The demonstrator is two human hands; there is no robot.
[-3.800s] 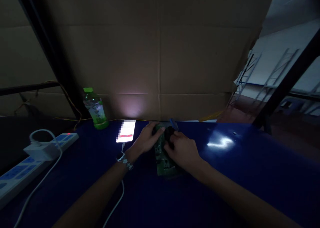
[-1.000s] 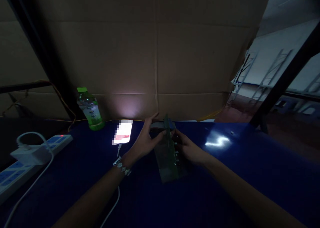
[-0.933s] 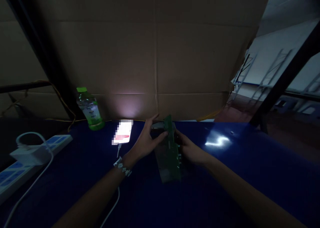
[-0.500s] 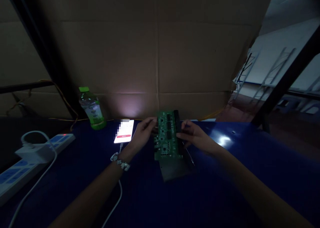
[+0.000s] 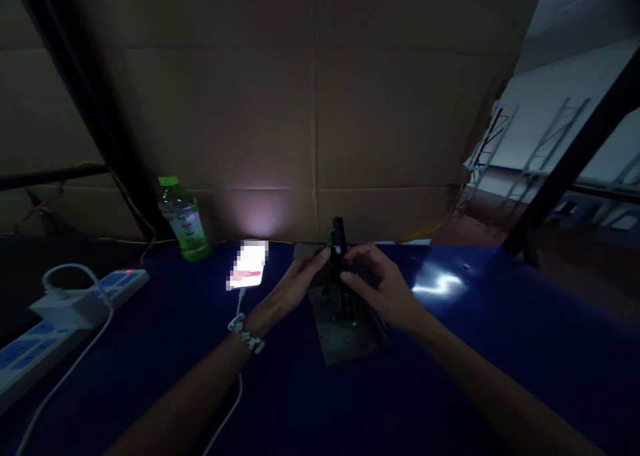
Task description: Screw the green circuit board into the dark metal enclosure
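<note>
The circuit board point(image 5: 340, 243) stands nearly edge-on to the camera, its long black connector strip uppermost and only a sliver of green showing. My left hand point(image 5: 303, 276) grips its left side, fingertips closed at the board. On the other side, my right hand point(image 5: 377, 279) pinches the black strip between thumb and fingers. Beneath the board lies a flat grey metal plate point(image 5: 345, 343) with small dark features on it. Dim light hides where the board's lower edge meets the plate.
A lit phone point(image 5: 250, 264) on a white cable lies left of my hands, with a green-capped bottle point(image 5: 187, 226) behind it. A white power strip point(image 5: 73, 309) runs along the left. Brown cardboard point(image 5: 225, 109) rises behind the blue table point(image 5: 450, 376).
The board has turned from showing its green face to standing nearly edge-on. Both hands have shifted with it, my left hand to the right. More of the metal plate shows.
</note>
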